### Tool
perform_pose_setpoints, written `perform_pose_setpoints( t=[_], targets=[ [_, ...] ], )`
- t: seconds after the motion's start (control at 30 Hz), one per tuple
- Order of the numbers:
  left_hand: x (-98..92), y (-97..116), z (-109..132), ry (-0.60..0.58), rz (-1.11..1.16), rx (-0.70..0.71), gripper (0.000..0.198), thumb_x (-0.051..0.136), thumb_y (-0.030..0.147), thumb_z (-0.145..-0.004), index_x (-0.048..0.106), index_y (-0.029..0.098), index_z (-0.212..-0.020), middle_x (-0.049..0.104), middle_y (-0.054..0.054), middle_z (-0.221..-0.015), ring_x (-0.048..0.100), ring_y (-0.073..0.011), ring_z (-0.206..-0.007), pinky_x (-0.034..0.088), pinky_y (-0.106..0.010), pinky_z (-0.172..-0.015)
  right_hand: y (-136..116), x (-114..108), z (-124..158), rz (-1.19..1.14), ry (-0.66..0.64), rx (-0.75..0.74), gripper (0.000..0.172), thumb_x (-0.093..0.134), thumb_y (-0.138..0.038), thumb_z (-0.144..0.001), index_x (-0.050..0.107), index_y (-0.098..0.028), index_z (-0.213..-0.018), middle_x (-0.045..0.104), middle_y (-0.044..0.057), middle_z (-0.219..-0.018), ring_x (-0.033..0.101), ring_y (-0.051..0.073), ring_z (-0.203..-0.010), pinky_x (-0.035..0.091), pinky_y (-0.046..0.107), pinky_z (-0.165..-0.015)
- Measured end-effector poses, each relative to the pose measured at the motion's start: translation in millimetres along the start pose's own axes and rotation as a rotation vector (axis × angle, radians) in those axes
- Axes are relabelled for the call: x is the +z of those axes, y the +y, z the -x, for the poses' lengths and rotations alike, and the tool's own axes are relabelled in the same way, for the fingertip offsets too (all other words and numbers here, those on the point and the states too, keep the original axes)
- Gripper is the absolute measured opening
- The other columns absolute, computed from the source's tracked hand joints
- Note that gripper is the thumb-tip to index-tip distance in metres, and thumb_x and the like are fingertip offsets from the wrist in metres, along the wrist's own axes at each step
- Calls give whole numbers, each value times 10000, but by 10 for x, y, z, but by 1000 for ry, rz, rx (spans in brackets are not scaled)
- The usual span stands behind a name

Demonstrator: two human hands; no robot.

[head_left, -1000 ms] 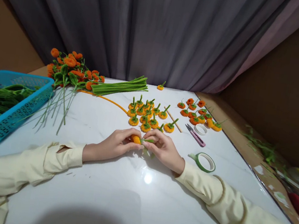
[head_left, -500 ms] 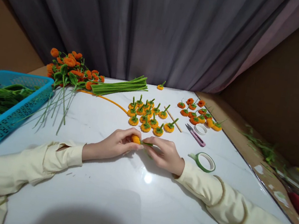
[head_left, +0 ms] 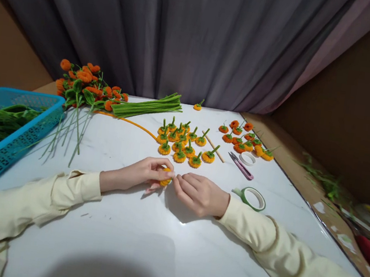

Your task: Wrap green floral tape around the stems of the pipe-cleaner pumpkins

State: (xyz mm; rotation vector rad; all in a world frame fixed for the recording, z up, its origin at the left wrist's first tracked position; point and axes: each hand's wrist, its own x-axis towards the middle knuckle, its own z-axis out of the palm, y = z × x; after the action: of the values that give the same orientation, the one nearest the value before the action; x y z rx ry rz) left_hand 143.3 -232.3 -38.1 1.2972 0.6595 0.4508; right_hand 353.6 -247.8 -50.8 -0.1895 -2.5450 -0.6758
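My left hand (head_left: 142, 171) pinches a small yellow-orange fuzzy flower head (head_left: 165, 182) between thumb and fingers, a little above the table. Close beside it on the right, my right hand (head_left: 202, 195) is closed, its thumb and fingertips pressed together near the flower head. What those fingertips hold is hidden. Just beyond both hands stands a group of yellow fuzzy flower heads (head_left: 179, 157), face down with short green stems pointing up.
At the left stands a blue basket (head_left: 8, 143) of green leaves. Orange flowers (head_left: 84, 76) and a bundle of green fuzzy stems (head_left: 148, 106) lie at the back. Toward the right are small scissors (head_left: 241, 166), a white tape roll (head_left: 247, 158), green tape (head_left: 254, 199) and orange flower heads (head_left: 239, 147).
My right hand has turned, with its knuckles now up and fingers curled in. The green stem that showed between the hands is out of sight. The flower head has tilted in my left hand.
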Motion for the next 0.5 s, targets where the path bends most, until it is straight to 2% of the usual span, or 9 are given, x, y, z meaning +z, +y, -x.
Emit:
perform_pose_setpoints(
  t=[0.13,0.27,0.33,0.4,0.5],
  targets=[
    [-40,45,-40,-38,279,-229,231,669,334,-798,523,157,-777,391,64,-546,292,-36,-411,247,-146,-349,-10,-12,-29,45,-21,-26,268,307,-56,-913,545,-43,-1037,640,132,-741,620,202,-685,527,336,-614],
    [-63,26,-72,-65,425,-329,270,729,297,-735,509,145,-699,431,43,-565,231,-19,-414,169,-137,-335,-19,8,-22,-64,14,18,268,310,-50,-915,567,-26,-986,635,133,-699,607,191,-637,509,323,-597],
    [-74,10,-77,-100,401,-347,280,712,340,-754,523,138,-706,482,21,-582,246,-19,-409,183,-137,-330,-34,15,-20,-259,29,184,264,327,-79,-924,589,-54,-939,621,102,-647,579,166,-581,480,286,-545],
    [-82,14,-69,-107,287,-340,307,649,419,-806,549,133,-751,553,-17,-636,341,-34,-421,263,-141,-342,-51,11,-30,-547,35,452,230,391,-141,-926,612,-106,-874,609,55,-598,546,129,-514,448,238,-494],
    [-71,86,-34,-29,29,-226,341,602,477,-832,571,142,-881,602,-31,-709,488,-73,-506,418,-166,-438,-61,-12,-72,-982,-1,811,172,500,-223,-897,617,-142,-801,598,8,-547,538,97,-453,445,192,-457]
  ],
)
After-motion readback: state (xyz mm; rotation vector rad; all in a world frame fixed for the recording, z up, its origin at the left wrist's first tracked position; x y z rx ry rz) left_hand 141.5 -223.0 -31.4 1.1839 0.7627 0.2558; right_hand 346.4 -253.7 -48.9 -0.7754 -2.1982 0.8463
